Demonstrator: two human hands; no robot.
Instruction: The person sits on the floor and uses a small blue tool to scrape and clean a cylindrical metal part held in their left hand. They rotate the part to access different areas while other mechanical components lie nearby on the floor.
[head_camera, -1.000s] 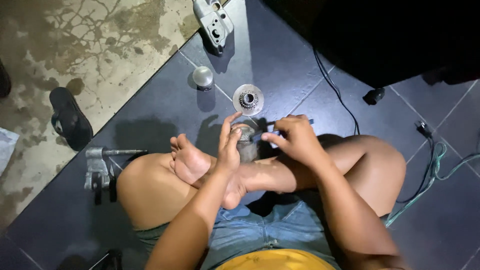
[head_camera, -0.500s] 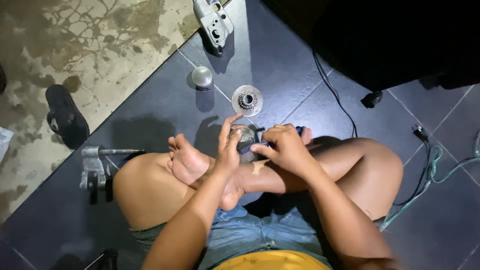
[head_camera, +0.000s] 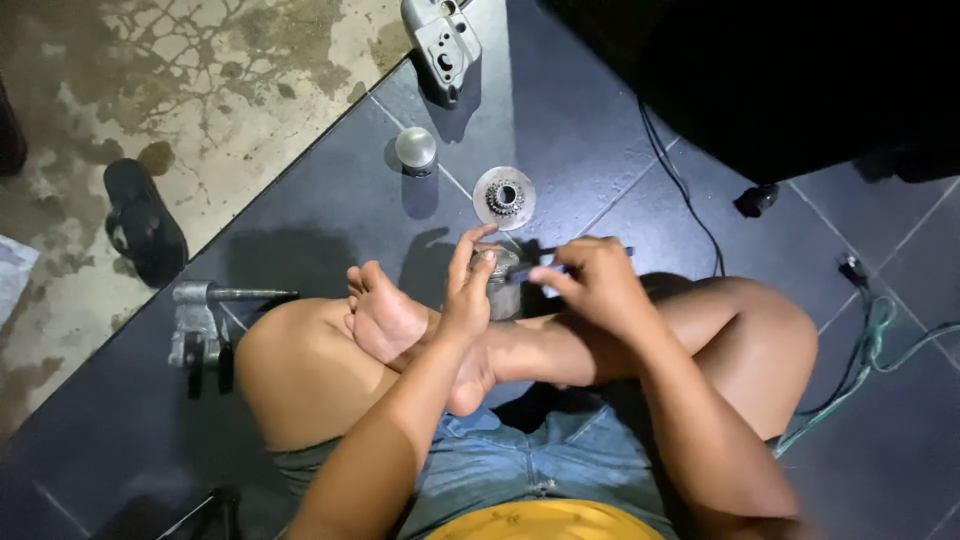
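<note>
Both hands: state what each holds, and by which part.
Left hand grips the small grey cylindrical part by its side; right hand pinches a thin dark tool near its handle.

dark tiled floor (head_camera: 330, 215) meeting stained concrete (head_camera: 200, 70) along a diagonal edge. on the tiles, a flat metal disc with a toothed hub (head_camera: 504, 197), a small silver dome (head_camera: 415, 150) to its upper left, and a grey cast housing (head_camera: 442, 40) near the top edge. a black sandal (head_camera: 145, 222) lies on the concrete. a grey metal bracket with a rod (head_camera: 205, 318) sits at left. a black cable (head_camera: 680, 190) and a green cable (head_camera: 865, 345) run at right
</note>
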